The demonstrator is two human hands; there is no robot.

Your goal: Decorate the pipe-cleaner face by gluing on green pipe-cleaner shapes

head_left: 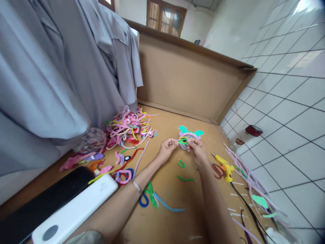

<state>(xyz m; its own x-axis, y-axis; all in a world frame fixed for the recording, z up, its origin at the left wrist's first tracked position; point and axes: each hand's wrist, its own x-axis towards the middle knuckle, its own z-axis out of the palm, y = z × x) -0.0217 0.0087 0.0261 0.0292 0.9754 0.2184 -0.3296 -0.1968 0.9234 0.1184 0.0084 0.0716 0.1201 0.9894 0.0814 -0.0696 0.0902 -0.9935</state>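
Both hands are meeting over the middle of the cardboard work surface (pixel 167 217): the left hand (pixel 167 148) is pinching narrowly at the left edge of a round pipe-cleaner ornament (pixel 189 135), and the right hand (pixel 199 149) is closing around its right and lower side, fingertips curled tight. The ornament is being held just above the cardboard, its two teal ears (pixel 183 129) pointing away from the person, and a green strand (pixel 183 141) is crossing its face; which fingers are gripping the strand's end is too small to tell. Judging from this, the work is going best with one hand steadying the disc flat while the other is bending the strand in short, firm tucks, so the soft wire is not springing loose or crushing the ears. Two cut green pieces (pixel 181 164) are lying just below the hands, near enough to reach. A yellow glue gun (pixel 225 166) and red-handled scissors (pixel 217 170) are resting just beside the right wrist, and the gun's nozzle is worth avoiding with the forearm. A tangled pile of pipe cleaners (pixel 129 127) is sitting well to the left beneath grey cloth (pixel 50 74), and a white power bank (pixel 76 208) is lying by the left elbow.
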